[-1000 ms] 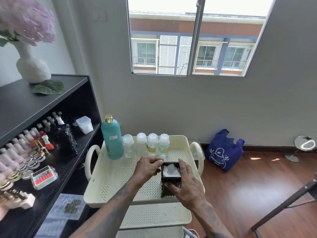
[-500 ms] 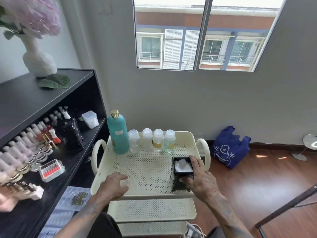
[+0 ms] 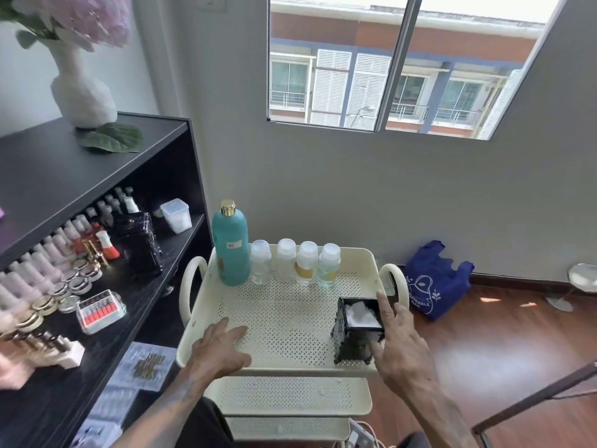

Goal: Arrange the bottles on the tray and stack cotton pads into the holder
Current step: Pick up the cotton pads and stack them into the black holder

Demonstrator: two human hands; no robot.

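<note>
White cotton pads (image 3: 361, 315) fill the black holder (image 3: 355, 334) at the tray (image 3: 290, 318) front-right corner. Right hand (image 3: 400, 344) rests open-fingered against holder; left hand (image 3: 219, 347) lies flat, empty. 5 bottles (image 3: 284, 261) line the rear. Risk: a sideways nudge could tip the holder over the rim.

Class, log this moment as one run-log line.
bottles: rowed at tray back | holder: pads inside | right hand: on holder | left hand: flat on tray

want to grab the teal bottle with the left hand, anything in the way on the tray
Nothing visible. The left hand rests at the tray's near edge, and only bare perforated floor lies between it and the teal bottle.
</note>
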